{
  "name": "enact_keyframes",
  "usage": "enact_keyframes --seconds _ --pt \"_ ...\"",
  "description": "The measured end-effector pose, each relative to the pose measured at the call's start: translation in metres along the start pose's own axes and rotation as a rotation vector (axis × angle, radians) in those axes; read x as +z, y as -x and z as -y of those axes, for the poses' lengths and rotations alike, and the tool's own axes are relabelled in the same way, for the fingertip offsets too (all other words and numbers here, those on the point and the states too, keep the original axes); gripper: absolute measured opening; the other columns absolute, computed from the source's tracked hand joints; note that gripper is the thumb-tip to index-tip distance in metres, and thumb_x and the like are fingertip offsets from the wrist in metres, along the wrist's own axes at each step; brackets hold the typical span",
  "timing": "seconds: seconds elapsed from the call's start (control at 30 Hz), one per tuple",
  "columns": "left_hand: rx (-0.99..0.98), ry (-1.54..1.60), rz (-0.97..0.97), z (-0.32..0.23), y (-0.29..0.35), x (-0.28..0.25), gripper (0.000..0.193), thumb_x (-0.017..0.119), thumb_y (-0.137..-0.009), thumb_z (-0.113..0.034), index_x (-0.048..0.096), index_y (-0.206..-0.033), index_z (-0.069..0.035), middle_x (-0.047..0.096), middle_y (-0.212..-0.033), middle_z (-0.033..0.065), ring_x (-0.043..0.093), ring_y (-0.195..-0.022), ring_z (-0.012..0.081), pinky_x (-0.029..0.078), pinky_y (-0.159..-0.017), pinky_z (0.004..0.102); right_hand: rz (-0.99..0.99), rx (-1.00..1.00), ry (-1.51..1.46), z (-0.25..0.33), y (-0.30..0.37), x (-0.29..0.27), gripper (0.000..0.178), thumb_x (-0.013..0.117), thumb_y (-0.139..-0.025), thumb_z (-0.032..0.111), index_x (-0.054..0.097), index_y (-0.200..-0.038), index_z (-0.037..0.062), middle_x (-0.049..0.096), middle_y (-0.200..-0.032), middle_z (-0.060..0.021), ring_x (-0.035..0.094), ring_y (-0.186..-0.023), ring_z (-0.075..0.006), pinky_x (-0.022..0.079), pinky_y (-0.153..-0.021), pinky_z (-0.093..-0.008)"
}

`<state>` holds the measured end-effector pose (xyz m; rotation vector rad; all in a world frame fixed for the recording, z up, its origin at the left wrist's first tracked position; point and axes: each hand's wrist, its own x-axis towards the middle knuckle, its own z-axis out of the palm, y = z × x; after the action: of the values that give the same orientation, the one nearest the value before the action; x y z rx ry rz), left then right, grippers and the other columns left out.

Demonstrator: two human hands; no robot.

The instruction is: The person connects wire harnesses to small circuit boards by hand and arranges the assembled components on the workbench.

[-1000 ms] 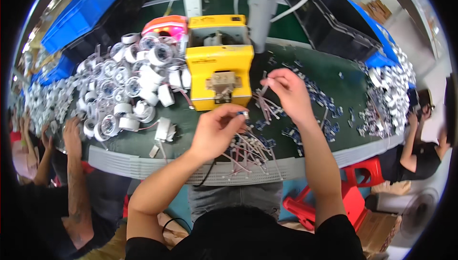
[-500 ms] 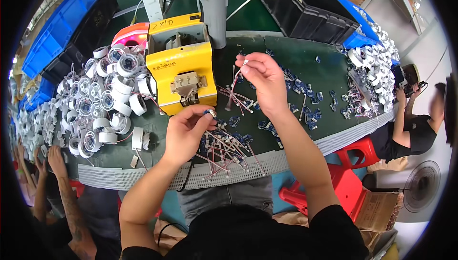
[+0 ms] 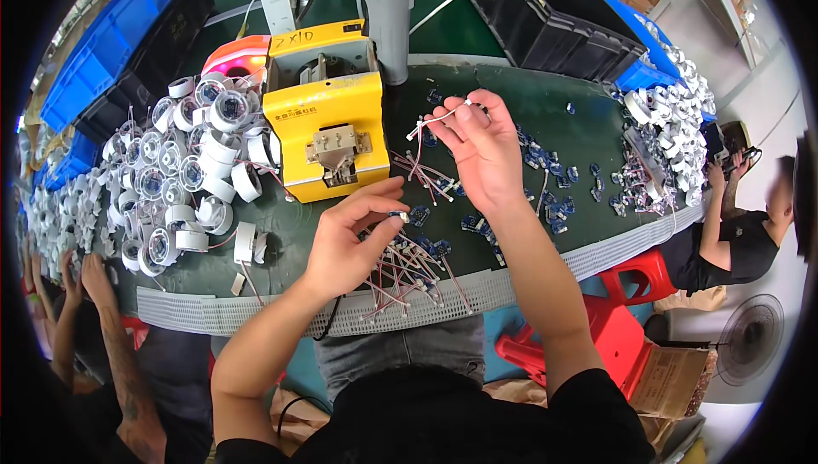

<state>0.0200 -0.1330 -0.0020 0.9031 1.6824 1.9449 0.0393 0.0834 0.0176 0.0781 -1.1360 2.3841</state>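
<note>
My left hand (image 3: 345, 247) pinches a small blue circuit board (image 3: 399, 215) between thumb and fingers, above the near part of the bench. Raised beyond it, my right hand (image 3: 486, 157) grips a short thin wire cable (image 3: 436, 119) with white plug ends; one end sticks out to the left, the other shows by the thumb. Below my hands lies a tangled pile of cables (image 3: 407, 281), with several blue boards around it. A yellow machine (image 3: 319, 106) with a metal press head (image 3: 336, 153) stands just beyond my left hand, which is apart from it.
White round housings with clear lenses (image 3: 192, 174) are heaped on the left; more white parts (image 3: 673, 132) lie far right. Loose blue boards (image 3: 554, 178) scatter over the green bench mat. Black crates (image 3: 545, 17) and blue crates (image 3: 111, 46) stand behind. Co-workers sit at both sides.
My left hand has moved slightly right with the board, away from the press head. The cable in my right hand has swung from hanging down to lying sideways, and that hand has turned palm up.
</note>
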Motion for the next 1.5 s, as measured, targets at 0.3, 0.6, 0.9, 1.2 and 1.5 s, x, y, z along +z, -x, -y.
enact_keyframes --seconds 0.3,0.6,0.9,1.2,1.5 --pt "-0.123 -0.029 -0.133 -0.007 -0.027 0.034 0.017 0.064 -0.091 -0.002 0.069 -0.108 0.002 0.072 -0.101 0.0117 0.069 -0.09 0.0132 0.055 -0.079 0.0249 0.074 0.089 -0.033 -0.004 0.009 0.006 0.019 0.06 -0.096 0.005 0.055 -0.113 0.0107 0.067 -0.109 -0.0081 0.065 -0.105 -0.0241 0.051 -0.1 -0.0453" --pt "-0.025 0.249 0.257 -0.028 -0.037 0.016 0.015 0.065 -0.092 0.0 0.07 -0.106 0.003 0.071 -0.101 0.0102 0.066 -0.091 0.0114 0.054 -0.081 0.0251 0.059 0.07 -0.148 0.011 -0.006 -0.015 0.018 0.06 -0.096 0.006 0.055 -0.113 0.0097 0.066 -0.108 -0.0083 0.066 -0.101 -0.0222 0.053 -0.094 -0.0406" --pt "0.082 -0.359 -0.166 -0.042 -0.036 0.038 0.019 0.064 -0.092 0.0 0.067 -0.11 0.005 0.066 -0.121 0.0167 0.068 -0.096 0.0164 0.054 -0.088 0.0272 0.005 0.052 0.258 0.042 -0.005 -0.01 0.02 0.058 -0.098 0.015 0.064 -0.112 0.0011 0.062 -0.089 -0.0028 0.05 -0.064 -0.0068 0.046 -0.059 -0.0239" --pt "0.019 -0.053 -0.342 -0.03 -0.018 -0.003 0.019 0.066 -0.093 -0.002 0.067 -0.11 0.006 0.072 -0.094 0.0085 0.069 -0.084 0.0113 0.056 -0.077 0.0244 0.298 0.122 0.926 0.025 0.033 0.039 0.016 0.066 -0.091 0.004 0.072 -0.106 0.0008 0.071 -0.083 -0.0057 0.063 -0.067 -0.008 0.05 -0.059 -0.022" --pt "0.076 -0.195 -0.276 -0.022 -0.017 -0.007 0.014 0.07 -0.089 0.0 0.072 -0.102 0.004 0.072 -0.086 0.0055 0.065 -0.077 0.0078 0.052 -0.07 0.0218 0.38 -0.06 1.152 0.025 0.031 0.042 0.011 0.074 -0.085 0.009 0.072 -0.092 0.0008 0.07 -0.075 -0.0064 0.065 -0.062 -0.0099 0.051 -0.058 -0.0244"
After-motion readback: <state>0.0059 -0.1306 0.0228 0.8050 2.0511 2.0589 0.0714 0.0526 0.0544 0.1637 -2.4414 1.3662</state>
